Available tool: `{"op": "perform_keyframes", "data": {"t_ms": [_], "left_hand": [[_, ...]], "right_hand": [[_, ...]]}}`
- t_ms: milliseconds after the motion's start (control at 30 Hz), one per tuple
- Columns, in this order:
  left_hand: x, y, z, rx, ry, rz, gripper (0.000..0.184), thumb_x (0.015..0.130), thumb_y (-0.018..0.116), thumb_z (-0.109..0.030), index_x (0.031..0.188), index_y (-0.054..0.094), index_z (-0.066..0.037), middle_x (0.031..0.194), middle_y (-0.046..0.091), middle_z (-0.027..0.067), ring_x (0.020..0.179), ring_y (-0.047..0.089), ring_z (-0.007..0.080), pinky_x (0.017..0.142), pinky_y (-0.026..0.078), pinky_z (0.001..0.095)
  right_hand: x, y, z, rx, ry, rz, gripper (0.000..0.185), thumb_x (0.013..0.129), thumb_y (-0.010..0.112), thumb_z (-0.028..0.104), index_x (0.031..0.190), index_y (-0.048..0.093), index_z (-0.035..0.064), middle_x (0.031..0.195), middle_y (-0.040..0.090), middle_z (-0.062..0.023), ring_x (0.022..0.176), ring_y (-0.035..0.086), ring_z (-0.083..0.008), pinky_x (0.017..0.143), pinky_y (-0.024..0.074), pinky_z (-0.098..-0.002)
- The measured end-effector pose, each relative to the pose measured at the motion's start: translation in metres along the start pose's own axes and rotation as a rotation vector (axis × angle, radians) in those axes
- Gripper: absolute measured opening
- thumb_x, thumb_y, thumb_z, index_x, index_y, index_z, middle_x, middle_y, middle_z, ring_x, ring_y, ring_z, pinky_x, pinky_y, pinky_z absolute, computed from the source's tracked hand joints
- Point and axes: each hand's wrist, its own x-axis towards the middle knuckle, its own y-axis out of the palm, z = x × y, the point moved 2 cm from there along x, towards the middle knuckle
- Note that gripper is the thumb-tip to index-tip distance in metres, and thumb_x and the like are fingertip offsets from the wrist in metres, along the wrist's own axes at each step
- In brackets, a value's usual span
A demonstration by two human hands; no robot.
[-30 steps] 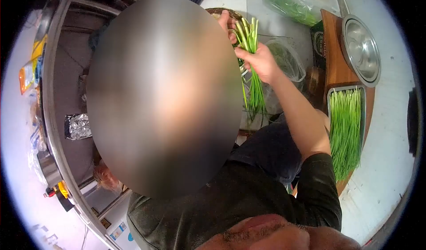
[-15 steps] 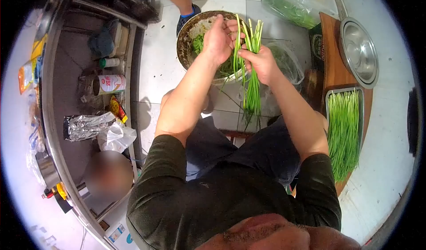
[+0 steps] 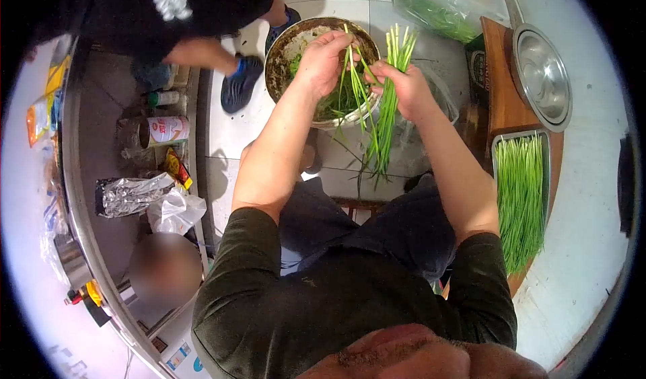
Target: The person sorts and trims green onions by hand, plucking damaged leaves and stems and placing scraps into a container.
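Observation:
My left hand (image 3: 324,64) is closed, pinching a few garlic chive stalks (image 3: 356,86) near their pale ends, above the large bowl (image 3: 274,76). Thumb and fingers of my right hand (image 3: 406,88) grip a bunch of garlic chives (image 3: 385,133), whose white ends point up while the green leaves hang down past the bowl's right side. A leaf stretches between the two hands. Inside the bowl lie pale scraps and loose green leaves, partly hidden by my left hand and forearm.
A tray (image 3: 494,152) of lined-up chives and a steel basin (image 3: 562,103) stand on the wooden surface at right. Plastic bags of greens (image 3: 437,16) lie behind. Another person's legs and dark shoes (image 3: 241,83) are beside the bowl. Shelves with a can (image 3: 168,130) line the left.
The other person has stepped in at the upper left, showing both shoes. My left hand, now pinching a few stalks, and my right hand with the bunch have drawn slightly apart.

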Motion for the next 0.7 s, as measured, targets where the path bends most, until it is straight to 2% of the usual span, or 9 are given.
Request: {"op": "perform_keyframes", "data": {"t_ms": [33,133,267,367,467,500,600,700], "left_hand": [[0.000,-0.001,-0.002,0.014,0.014,0.012,0.008,0.095,0.057,-0.011,0.096,0.061,-0.004,0.089,0.066,0.0077,0.071,0.063,0.0176,0.066,0.052,0.0276],[0.001,-0.003,-0.004,0.005,-0.002,0.006,0.010,0.095,0.056,-0.011,0.095,0.061,-0.003,0.089,0.066,0.0077,0.071,0.064,0.0180,0.066,0.052,0.0285],[0.002,-0.003,-0.002,0.030,-0.005,0.028,0.010,0.095,0.057,-0.012,0.093,0.061,-0.003,0.088,0.066,0.0076,0.074,0.064,0.0182,0.065,0.053,0.0291],[0.002,-0.001,0.001,0.039,-0.020,0.037,0.011,0.095,0.059,-0.013,0.092,0.062,-0.004,0.087,0.065,0.0062,0.076,0.065,0.0171,0.065,0.054,0.0285],[-0.003,0.008,0.004,0.029,-0.033,0.048,0.011,0.094,0.061,-0.016,0.091,0.063,-0.005,0.082,0.064,0.0034,0.075,0.064,0.0146,0.065,0.053,0.0272],[-0.003,0.010,0.005,0.025,-0.032,0.054,0.012,0.094,0.061,-0.016,0.091,0.063,-0.005,0.082,0.064,0.0037,0.075,0.064,0.0148,0.066,0.054,0.0274],[-0.007,0.016,0.005,0.011,-0.034,0.072,0.015,0.096,0.056,-0.015,0.091,0.063,-0.003,0.084,0.065,0.0055,0.076,0.065,0.0156,0.070,0.055,0.0283],[-0.009,0.017,0.001,-0.017,-0.040,0.081,0.017,0.097,0.054,-0.015,0.092,0.063,-0.002,0.087,0.065,0.0059,0.076,0.064,0.0151,0.070,0.054,0.0282]], "right_hand": [[0.003,-0.003,-0.003,-0.030,-0.051,-0.064,0.024,0.089,0.064,0.020,0.102,0.064,0.0002,0.093,0.069,-0.0094,0.089,0.065,-0.0194,0.074,0.0497,-0.0354],[0.001,-0.010,0.014,-0.252,-0.177,-0.304,0.025,0.089,0.065,0.020,0.103,0.063,-0.0006,0.082,0.066,-0.0072,0.079,0.064,-0.0179,0.065,0.0490,-0.0314],[-0.015,-0.014,0.049,-0.665,-0.206,-0.481,0.040,0.087,0.067,0.037,0.090,0.067,-0.0027,0.068,0.065,-0.0069,0.062,0.065,-0.0156,0.055,0.0504,-0.0299],[-0.013,-0.005,0.041,-0.628,-0.163,-0.330,0.031,0.085,0.071,0.029,0.096,0.067,0.0002,0.074,0.063,-0.0025,0.056,0.054,-0.0090,0.053,0.0443,-0.0250],[-0.004,-0.001,0.013,-0.506,-0.257,-0.096,0.030,0.084,0.072,0.031,0.089,0.069,0.0010,0.066,0.062,-0.0027,0.053,0.054,-0.0089,0.048,0.0421,-0.0271],[-0.005,0.005,0.009,-0.436,-0.189,-0.091,0.024,0.083,0.074,0.025,0.092,0.070,0.0031,0.066,0.061,-0.0010,0.051,0.051,-0.0075,0.047,0.0401,-0.0246],[-0.005,0.013,0.009,-0.292,-0.151,-0.023,0.021,0.082,0.075,0.020,0.094,0.070,0.0042,0.068,0.062,0.0002,0.052,0.050,-0.0068,0.047,0.0397,-0.0236],[-0.008,0.016,0.015,-0.309,-0.118,-0.086,0.019,0.080,0.075,0.016,0.091,0.067,0.0032,0.073,0.065,-0.0010,0.052,0.050,-0.0065,0.047,0.0400,-0.0233]]}}
